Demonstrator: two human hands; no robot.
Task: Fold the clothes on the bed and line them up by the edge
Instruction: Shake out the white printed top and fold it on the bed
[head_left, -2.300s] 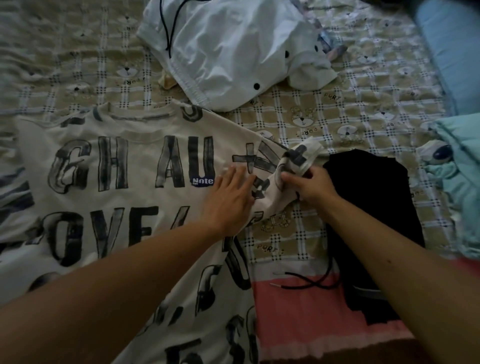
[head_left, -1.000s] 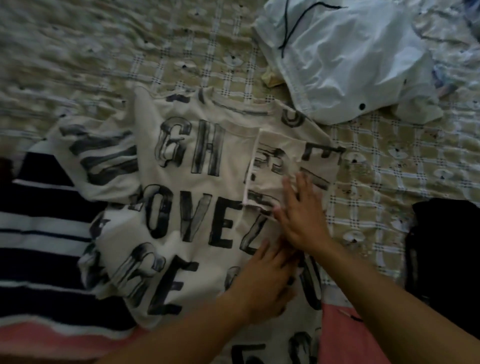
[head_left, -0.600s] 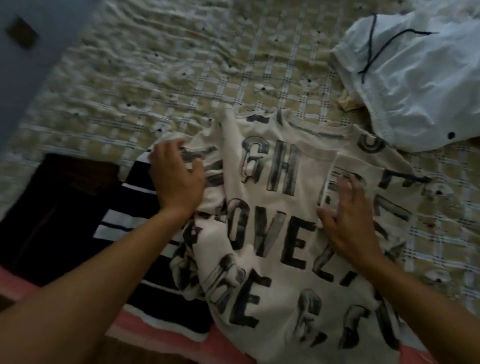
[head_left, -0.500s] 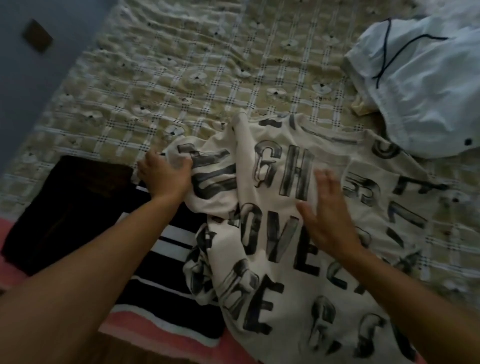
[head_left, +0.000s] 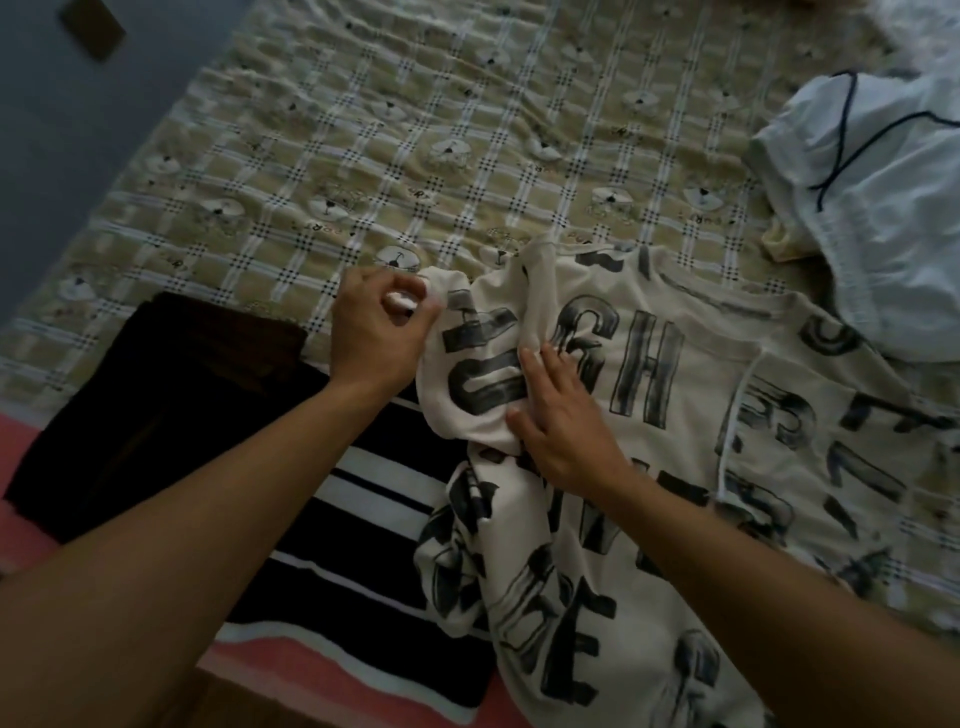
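Note:
A cream T-shirt (head_left: 675, 415) printed with big black letters lies spread on the bed, its right sleeve folded inward. My left hand (head_left: 376, 332) pinches the end of the shirt's left sleeve and holds it up off the bed. My right hand (head_left: 563, 426) lies flat, fingers spread, pressing the shirt where that sleeve joins the body. A folded black-and-white striped garment (head_left: 363, 519) lies under the shirt's left edge. Beside it sits a folded black garment (head_left: 156, 405) near the bed's edge.
The bed is covered by a tan checked sheet (head_left: 415, 156) with bear prints. A crumpled white garment with a dark cord (head_left: 883, 208) lies at the upper right. A pink strip (head_left: 322, 680) runs along the bed's near edge. A blue wall (head_left: 62, 130) stands left.
My left hand went from the shirt's right side to the left sleeve and gripped it. My right hand slid left across the chest to the sleeve's base. The view swung left.

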